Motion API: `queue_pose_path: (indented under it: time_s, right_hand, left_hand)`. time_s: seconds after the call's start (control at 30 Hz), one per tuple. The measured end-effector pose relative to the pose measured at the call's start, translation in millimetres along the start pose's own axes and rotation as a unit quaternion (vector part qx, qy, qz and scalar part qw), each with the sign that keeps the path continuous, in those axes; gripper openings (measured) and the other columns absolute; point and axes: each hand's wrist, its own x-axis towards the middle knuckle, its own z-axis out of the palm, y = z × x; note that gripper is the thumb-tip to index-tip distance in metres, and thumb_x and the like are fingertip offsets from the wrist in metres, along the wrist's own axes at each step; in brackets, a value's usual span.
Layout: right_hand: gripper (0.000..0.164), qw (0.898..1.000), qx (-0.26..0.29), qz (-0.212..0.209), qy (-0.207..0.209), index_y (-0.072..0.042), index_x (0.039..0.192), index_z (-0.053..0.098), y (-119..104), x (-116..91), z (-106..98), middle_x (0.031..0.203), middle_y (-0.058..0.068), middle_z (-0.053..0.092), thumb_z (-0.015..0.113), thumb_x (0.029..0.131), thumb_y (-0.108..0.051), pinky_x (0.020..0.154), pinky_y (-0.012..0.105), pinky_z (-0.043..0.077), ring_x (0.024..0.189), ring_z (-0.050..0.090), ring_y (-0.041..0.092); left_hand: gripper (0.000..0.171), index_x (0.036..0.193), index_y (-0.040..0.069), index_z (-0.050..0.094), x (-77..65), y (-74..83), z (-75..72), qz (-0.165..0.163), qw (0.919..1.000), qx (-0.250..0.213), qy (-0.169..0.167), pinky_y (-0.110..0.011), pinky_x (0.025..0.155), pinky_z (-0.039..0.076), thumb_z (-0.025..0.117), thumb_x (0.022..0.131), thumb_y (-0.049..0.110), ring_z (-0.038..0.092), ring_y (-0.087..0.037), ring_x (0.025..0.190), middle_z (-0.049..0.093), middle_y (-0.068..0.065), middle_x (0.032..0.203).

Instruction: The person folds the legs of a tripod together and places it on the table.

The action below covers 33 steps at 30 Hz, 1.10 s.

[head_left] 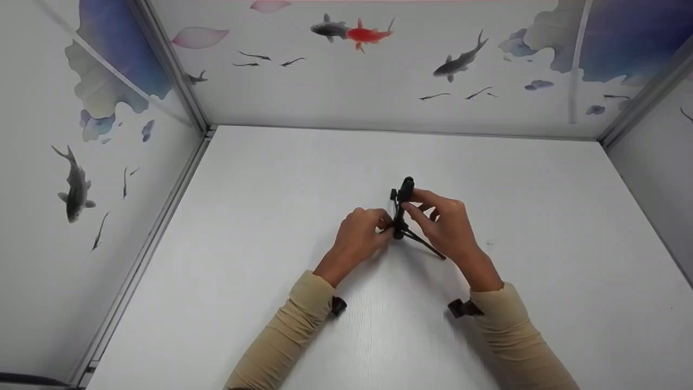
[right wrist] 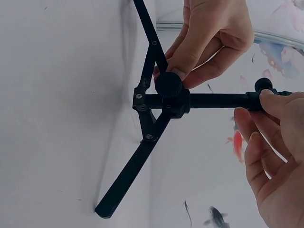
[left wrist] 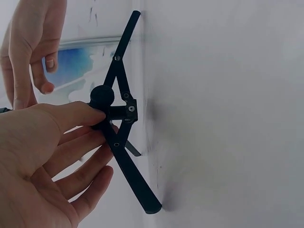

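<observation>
A small black tripod (head_left: 399, 218) stands on the white table between my hands, its legs spread. My left hand (head_left: 360, 233) pinches it at the leg collar, the thumb beside a round knob (left wrist: 101, 96); the other fingers fan out behind the legs. Higher up, my right hand (head_left: 452, 227) holds the top of the centre column (right wrist: 216, 100) between thumb and fingers, close to a smaller knob (right wrist: 264, 84). One leg (right wrist: 128, 183) slants down to the tabletop, and hinged braces join the legs to the column's foot.
The white table (head_left: 270, 179) reaches to a back wall (head_left: 379, 103) printed with fish and petals. A side panel (head_left: 43, 271) with a metal rail bounds the left. Black wrist cameras (head_left: 339, 306) sit at both sleeve cuffs.
</observation>
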Motion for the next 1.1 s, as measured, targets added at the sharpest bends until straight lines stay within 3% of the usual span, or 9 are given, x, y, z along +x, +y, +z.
queue_pose_path:
  time_s: [0.23,0.47,1.1]
  right_hand:
    - [0.026,1.0,0.001,-0.001,-0.002,-0.014,0.128,0.08,-0.4,0.6,-0.8,0.115,-0.001,0.084,0.077,0.102,-0.017,0.062,0.035,0.06,0.087,0.08,0.017]
    - [0.026,1.0,0.0,0.001,0.0,-0.015,0.128,0.08,3.1,-0.9,-0.1,0.115,-0.002,0.084,0.078,0.101,-0.015,0.063,0.029,0.059,0.085,0.08,0.016]
    - [0.029,1.0,0.0,0.003,-0.006,-0.017,0.131,0.079,0.1,-1.0,-1.6,0.115,0.0,0.084,0.076,0.103,-0.018,0.063,0.027,0.058,0.08,0.078,0.014]
  left_hand:
    - [0.013,0.107,0.011,0.085,0.0,0.1,-0.1,0.01,0.9999,0.007,0.008,-0.032,0.077,0.06,0.081,0.097,0.019,0.079,-0.014,0.092,0.085,0.001,0.096]
    - [0.012,0.105,0.013,0.085,-0.2,-0.3,-0.6,0.023,0.9995,0.003,0.021,-0.03,0.075,0.059,0.081,0.097,0.021,0.079,-0.011,0.09,0.085,0.003,0.095]
    - [0.012,0.102,0.013,0.086,-2.0,1.8,-2.4,0.037,0.998,-0.011,0.05,-0.029,0.074,0.06,0.084,0.093,0.022,0.08,-0.009,0.088,0.085,0.004,0.09]
